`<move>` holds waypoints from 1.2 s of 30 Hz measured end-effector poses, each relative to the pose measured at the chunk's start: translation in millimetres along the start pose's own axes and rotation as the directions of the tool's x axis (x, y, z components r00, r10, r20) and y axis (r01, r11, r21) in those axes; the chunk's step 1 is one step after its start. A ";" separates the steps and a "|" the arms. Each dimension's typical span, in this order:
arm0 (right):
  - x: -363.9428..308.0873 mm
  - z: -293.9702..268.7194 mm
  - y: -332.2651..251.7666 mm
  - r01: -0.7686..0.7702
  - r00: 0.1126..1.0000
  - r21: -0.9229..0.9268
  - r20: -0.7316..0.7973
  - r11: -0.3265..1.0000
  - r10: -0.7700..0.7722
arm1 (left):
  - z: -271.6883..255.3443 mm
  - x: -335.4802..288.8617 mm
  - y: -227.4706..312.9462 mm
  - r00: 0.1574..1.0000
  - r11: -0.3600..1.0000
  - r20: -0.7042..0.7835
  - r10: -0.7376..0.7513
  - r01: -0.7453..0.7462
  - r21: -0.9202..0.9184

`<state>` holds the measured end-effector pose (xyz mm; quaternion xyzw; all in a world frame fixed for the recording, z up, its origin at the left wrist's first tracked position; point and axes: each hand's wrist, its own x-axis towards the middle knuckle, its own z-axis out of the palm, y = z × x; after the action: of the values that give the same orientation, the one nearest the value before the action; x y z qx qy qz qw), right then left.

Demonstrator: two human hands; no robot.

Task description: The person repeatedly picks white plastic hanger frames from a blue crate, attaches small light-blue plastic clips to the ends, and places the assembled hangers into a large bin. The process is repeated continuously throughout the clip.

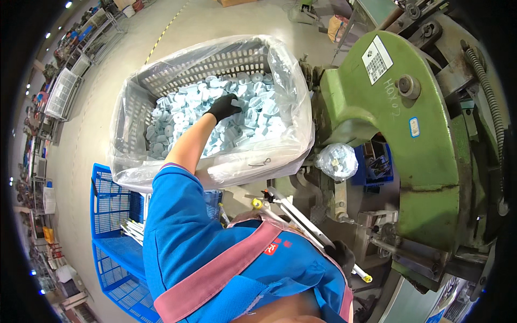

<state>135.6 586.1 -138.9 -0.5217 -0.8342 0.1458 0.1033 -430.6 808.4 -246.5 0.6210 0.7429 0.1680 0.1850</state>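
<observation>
My left hand [223, 106], in a black glove, reaches into a grey plastic crate [161, 81] lined with a clear bag and closes on some of the pale blue plastic parts [183, 110] piled inside. My right hand [341, 253], also black-gloved, sits low by my body and grips long metal tongs [301, 220] with yellow tips, which point up to the left toward the crate's near edge.
A large green press machine [409, 129] fills the right side. A small clear bag of parts [336, 160] rests beside a blue bin [377, 167]. Blue crates [116, 237] stand at lower left. Concrete floor and shelving stretch away at upper left.
</observation>
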 end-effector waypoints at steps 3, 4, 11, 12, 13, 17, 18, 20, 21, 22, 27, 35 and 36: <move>-1.5 7.2 -0.7 -0.186 0.981 0.051 0.068 0.981 0.183 | -17.0 -0.7 16.9 0.931 0.853 0.301 -0.209 0.324 -0.409; -2.1 10.6 -0.1 -0.234 0.967 0.018 0.107 0.972 0.231 | -22.4 -2.4 21.4 0.918 0.778 0.324 -0.228 0.373 -0.506; -5.4 24.2 2.3 -0.121 0.992 0.033 -0.014 0.992 0.122 | -45.9 -8.4 26.2 0.933 0.542 0.321 -0.165 0.357 -0.761; -6.3 25.0 0.7 -0.201 0.979 0.086 -0.013 0.976 0.202 | -47.6 -8.6 26.8 0.936 0.547 0.296 -0.193 0.353 -0.759; -6.4 25.4 0.1 -0.181 0.982 0.112 -0.040 0.977 0.186 | -49.0 -9.5 28.7 0.937 0.563 0.288 -0.195 0.348 -0.750; -4.9 26.4 0.6 -0.105 0.992 0.070 -0.061 0.992 0.110 | -58.7 -23.7 53.8 0.971 0.595 0.206 -0.124 0.239 -0.767; -3.8 25.7 2.0 -0.089 0.995 0.031 -0.038 0.996 0.090 | -63.1 -30.9 65.0 0.981 0.590 0.179 -0.079 0.191 -0.784; -3.1 23.1 3.2 0.005 0.999 -0.017 -0.035 1.000 -0.005 | -80.8 -48.7 90.2 0.977 0.571 0.212 0.033 0.156 -0.806; -1.9 20.2 4.8 0.081 0.995 -0.029 -0.058 0.996 -0.083 | -90.1 -60.4 105.1 0.978 0.641 0.161 0.132 0.040 -0.766; -0.4 17.4 6.2 0.161 0.983 -0.064 -0.075 0.985 -0.165 | -98.3 -73.6 121.7 0.965 0.695 0.119 0.235 -0.081 -0.715; 13.7 7.1 20.5 0.294 0.956 -0.074 0.046 0.953 -0.291 | -105.0 -172.2 208.4 0.843 0.658 0.100 0.528 -0.333 -0.675; 25.2 -0.9 77.5 0.271 0.948 -0.020 0.178 0.962 -0.263 | 11.2 -265.1 327.7 0.660 0.497 0.308 0.685 -0.115 -0.860; 24.6 -7.1 87.4 0.355 0.923 -0.031 0.173 0.934 -0.345 | 22.3 -270.5 337.9 0.570 0.406 0.303 0.764 -0.060 -0.912</move>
<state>200.7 645.3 -162.5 -0.3535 -0.9237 0.1419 0.0424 -85.7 600.6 -86.1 0.6456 0.2388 0.2943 0.6629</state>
